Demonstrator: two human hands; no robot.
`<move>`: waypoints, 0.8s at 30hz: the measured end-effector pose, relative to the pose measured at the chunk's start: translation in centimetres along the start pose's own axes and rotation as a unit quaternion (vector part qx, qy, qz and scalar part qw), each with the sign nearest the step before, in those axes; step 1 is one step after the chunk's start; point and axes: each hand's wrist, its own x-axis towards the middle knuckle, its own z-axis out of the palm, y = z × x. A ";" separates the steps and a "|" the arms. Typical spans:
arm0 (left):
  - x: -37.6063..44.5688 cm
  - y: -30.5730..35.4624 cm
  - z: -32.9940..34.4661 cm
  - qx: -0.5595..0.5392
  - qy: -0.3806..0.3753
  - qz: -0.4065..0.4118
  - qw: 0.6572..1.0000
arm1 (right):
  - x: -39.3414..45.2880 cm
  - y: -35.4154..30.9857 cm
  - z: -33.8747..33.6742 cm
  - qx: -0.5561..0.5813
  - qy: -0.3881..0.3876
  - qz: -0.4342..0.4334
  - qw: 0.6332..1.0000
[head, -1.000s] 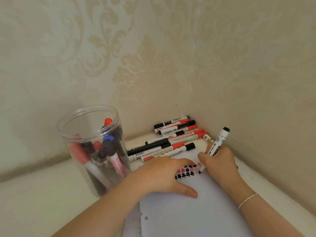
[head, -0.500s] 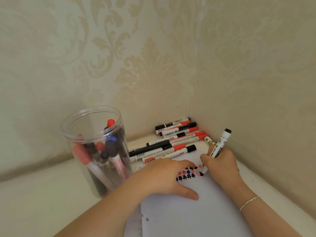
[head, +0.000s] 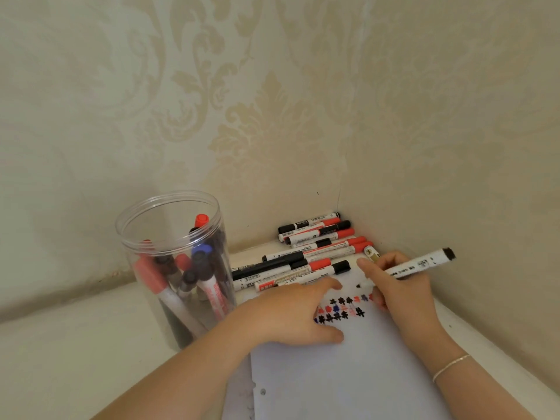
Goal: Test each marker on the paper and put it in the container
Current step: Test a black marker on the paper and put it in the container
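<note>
Testing a black-ended marker (head: 415, 266) on the white paper (head: 348, 377), nearest the camera: sheet lies flat on the table (head: 60, 359), punched holes on its near-left edge, lower part blank. Left hand (head: 291, 316) spread flat, pressing the sheet down, fingers straight, holding nothing. Right hand (head: 397, 286) pinches the marker low on the barrel, tip down at the paper just above the test marks (head: 342, 309), two short rows of black, red and blue scribbles; whether the tip touches, cannot tell. Thin bracelet (head: 451, 365) on right wrist. Left of the paper, clear plastic container (head: 175, 268) stands upright, open top, already holding a bunch of markers, red, blue and black caps, leaning inside. Farther back, pile of untested markers (head: 309, 256) lies side by side in the corner, red and black caps, roughly a dozen, so progress looks about halfway, judging by marks and container fill. Left to do: finish this one, drop it in, then the pile. Room: right wall (head: 454, 147) close beside the right hand, back wall (head: 212, 116) just behind the pile, tight corner; open table to the left and front of the container, path from paper to container mouth unobstructed apart from the left forearm.
</note>
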 end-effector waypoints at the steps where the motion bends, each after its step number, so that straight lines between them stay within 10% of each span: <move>1: 0.1 -0.2 -0.1 -0.039 -0.005 -0.010 0.999 | -0.1 -0.2 0.0 0.029 -0.012 -0.003 1.000; 7: 0.4 -0.2 -0.3 -0.161 0.025 0.000 0.987 | -0.3 -1.2 -0.3 0.327 -0.126 0.098 0.931; 24: 0.0 0.5 -0.4 -0.188 0.023 0.034 0.981 | -0.7 -0.7 0.1 0.176 -0.167 0.058 0.968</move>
